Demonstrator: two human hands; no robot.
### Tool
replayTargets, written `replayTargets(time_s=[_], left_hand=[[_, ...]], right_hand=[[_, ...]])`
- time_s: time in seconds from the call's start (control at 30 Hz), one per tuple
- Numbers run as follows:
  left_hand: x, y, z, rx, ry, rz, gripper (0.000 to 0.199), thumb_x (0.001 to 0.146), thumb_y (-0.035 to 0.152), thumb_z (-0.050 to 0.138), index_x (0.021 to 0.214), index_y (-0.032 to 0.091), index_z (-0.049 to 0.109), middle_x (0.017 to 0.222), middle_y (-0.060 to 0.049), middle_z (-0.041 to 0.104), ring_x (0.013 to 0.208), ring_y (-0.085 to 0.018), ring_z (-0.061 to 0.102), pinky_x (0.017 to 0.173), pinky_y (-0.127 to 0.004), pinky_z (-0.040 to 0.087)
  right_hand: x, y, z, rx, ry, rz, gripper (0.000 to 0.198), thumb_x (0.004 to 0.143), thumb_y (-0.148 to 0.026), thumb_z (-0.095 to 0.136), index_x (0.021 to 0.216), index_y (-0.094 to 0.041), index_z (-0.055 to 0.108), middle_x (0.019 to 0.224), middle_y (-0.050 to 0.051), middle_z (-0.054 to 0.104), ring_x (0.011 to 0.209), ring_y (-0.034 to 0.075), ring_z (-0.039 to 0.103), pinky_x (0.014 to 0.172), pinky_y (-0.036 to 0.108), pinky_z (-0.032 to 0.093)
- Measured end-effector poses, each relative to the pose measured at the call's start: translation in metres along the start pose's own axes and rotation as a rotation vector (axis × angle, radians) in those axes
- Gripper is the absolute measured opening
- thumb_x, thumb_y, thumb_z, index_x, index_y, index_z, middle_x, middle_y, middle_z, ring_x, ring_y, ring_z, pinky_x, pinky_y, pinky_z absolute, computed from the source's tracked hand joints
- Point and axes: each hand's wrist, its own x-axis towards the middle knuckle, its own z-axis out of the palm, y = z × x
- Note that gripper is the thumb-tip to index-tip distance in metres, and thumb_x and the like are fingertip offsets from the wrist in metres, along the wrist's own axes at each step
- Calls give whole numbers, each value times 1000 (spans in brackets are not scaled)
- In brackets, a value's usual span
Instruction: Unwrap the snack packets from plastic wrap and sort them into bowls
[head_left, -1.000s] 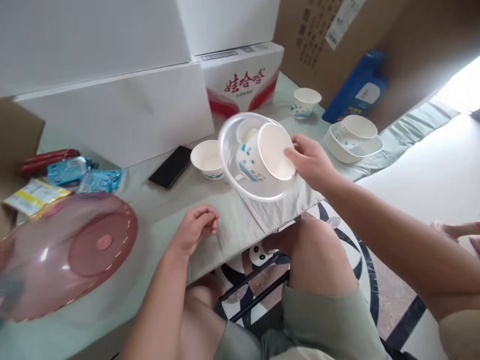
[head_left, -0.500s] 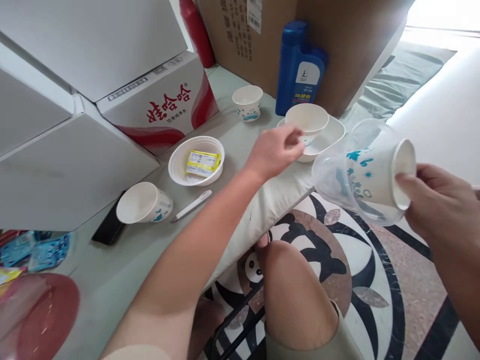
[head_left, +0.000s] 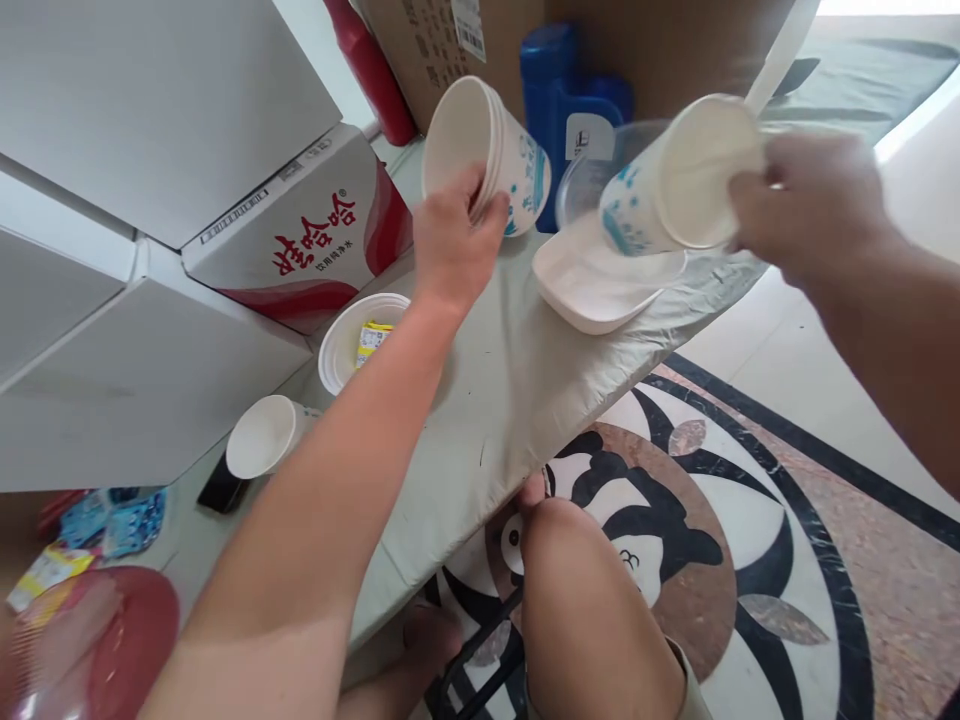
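Note:
My left hand (head_left: 459, 235) is closed around the rim of nested paper cups (head_left: 529, 180) with blue prints, tilted with their mouths toward me. My right hand (head_left: 814, 200), blurred by motion, grips another blue-printed paper cup (head_left: 637, 205) by its rim. That cup is tilted above a white oval bowl (head_left: 589, 300). A clear plastic container (head_left: 581, 190) shows behind the right-hand cup; whether it is also held, I cannot tell. To the left, a white round bowl (head_left: 334, 350) holds a yellow packet (head_left: 371, 342), partly covered by my left forearm. A paper cup (head_left: 262, 437) lies tipped farther left.
White cartons (head_left: 300, 250) are stacked at the left. A blue jug (head_left: 551, 90) and a red bottle (head_left: 367, 75) stand by a brown cardboard box (head_left: 645, 50). A dark flat object (head_left: 221, 490) lies near the tipped cup. The cloth-covered surface (head_left: 480, 430) ends above a patterned floor.
My left hand has moved left and up from the oval bowl and now holds nested cups. My right hand has moved up and left with its cup, over the oval bowl. The view has shifted.

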Motion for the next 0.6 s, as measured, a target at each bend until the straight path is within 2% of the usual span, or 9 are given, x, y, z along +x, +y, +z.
replayTargets(time_s=[0.1, 0.17, 0.23, 0.33, 0.4, 0.47, 0.53, 0.6], left_hand=[[3, -1, -12, 21, 32, 32, 41, 85, 22, 59, 61, 25, 26, 61, 2, 37, 64, -15, 42, 65, -32, 37], [4, 3, -14, 34, 15, 54, 41, 86, 22, 60, 61, 24, 27, 62, 2, 41, 65, -15, 44, 66, -32, 38], [5, 12, -12, 45, -41, 80, 36, 88, 24, 60, 62, 24, 36, 66, 1, 51, 69, -16, 50, 70, -33, 41], [8, 34, -4, 70, -172, 142, 23, 91, 25, 58, 70, 24, 51, 77, -2, 63, 81, -17, 59, 80, -33, 45], [10, 49, 8, 93, -266, 199, 15, 93, 25, 55, 80, 23, 59, 83, -3, 67, 89, -18, 62, 88, -35, 46], [13, 63, 24, 117, -350, 264, 14, 94, 22, 52, 89, 21, 65, 90, -4, 71, 95, -19, 64, 99, -38, 44], [16, 72, 44, 168, -472, 296, 18, 92, 16, 52, 92, 21, 68, 94, -5, 74, 99, -21, 66, 111, -43, 38], [16, 76, 59, 223, -628, 278, 20, 86, 12, 56, 95, 22, 71, 101, -5, 76, 108, -23, 65, 120, -47, 28]], right_hand=[[13, -17, 18, -206, -41, -172, 45, 95, -28, 50, 129, -2, 63, 117, 24, 70, 115, 28, 63, 74, 42, 38], [15, -21, 21, -317, -36, -216, 48, 98, -32, 42, 124, 3, 64, 119, 27, 68, 117, 31, 63, 76, 45, 35], [15, -21, 16, -324, -25, -221, 49, 98, -33, 39, 121, 1, 66, 119, 28, 68, 117, 31, 63, 75, 46, 34], [13, -15, -1, -133, 10, -102, 42, 95, -25, 42, 120, -4, 69, 119, 25, 70, 111, 28, 65, 70, 42, 36], [12, -6, -14, 119, 33, 52, 43, 93, -19, 43, 123, -4, 68, 113, 24, 71, 93, 25, 70, 62, 38, 38], [10, 4, -26, 316, 66, 185, 43, 92, -18, 44, 126, -4, 67, 107, 25, 71, 74, 20, 69, 54, 35, 37], [6, 12, -36, 335, 120, 252, 43, 90, -20, 47, 126, -6, 67, 102, 25, 71, 63, 16, 62, 49, 34, 32], [1, 15, -45, 254, 150, 242, 43, 89, -22, 48, 123, -7, 69, 93, 23, 71, 56, 13, 54, 47, 34, 27]])
